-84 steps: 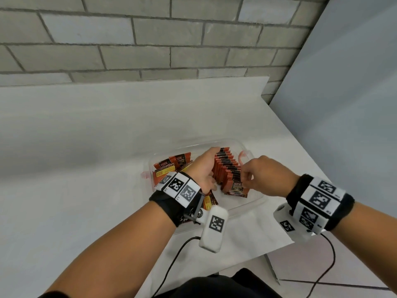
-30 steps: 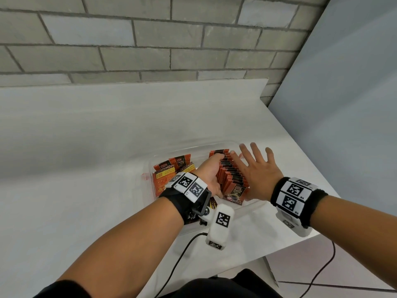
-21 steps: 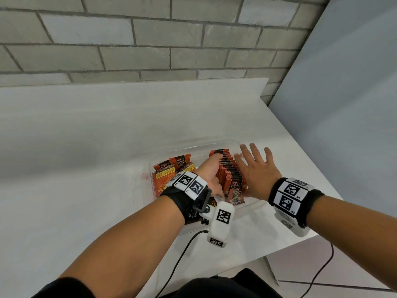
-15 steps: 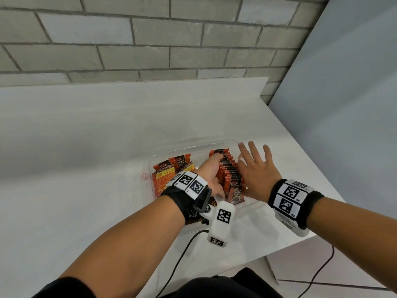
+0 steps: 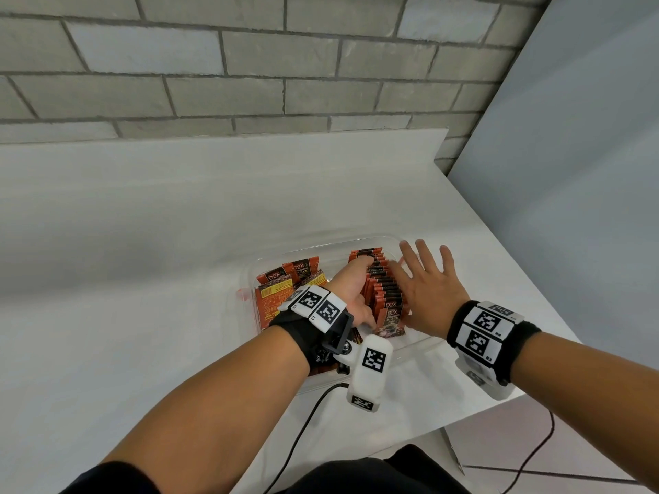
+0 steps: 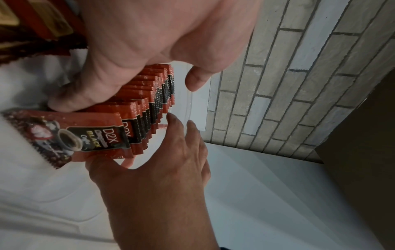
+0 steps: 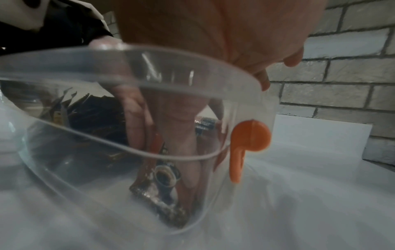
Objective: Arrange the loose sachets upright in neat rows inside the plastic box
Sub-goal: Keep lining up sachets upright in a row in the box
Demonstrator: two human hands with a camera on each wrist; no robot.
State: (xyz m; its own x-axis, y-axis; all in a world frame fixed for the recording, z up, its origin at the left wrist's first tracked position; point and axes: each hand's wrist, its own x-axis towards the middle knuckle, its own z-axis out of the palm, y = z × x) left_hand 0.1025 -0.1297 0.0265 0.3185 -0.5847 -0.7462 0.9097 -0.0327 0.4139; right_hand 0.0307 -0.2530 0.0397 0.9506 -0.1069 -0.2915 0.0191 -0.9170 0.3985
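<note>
Upright sachets run near-to-far in the box, pressed between flat left hand and right hand.

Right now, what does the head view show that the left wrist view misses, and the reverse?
Only the head view shows the loose sachets lying at the box's left end and both wristbands. Only the left wrist view shows the front sachet's label up close. Both show the left hand and flat right hand flanking the upright sachet row inside the plastic box.
</note>
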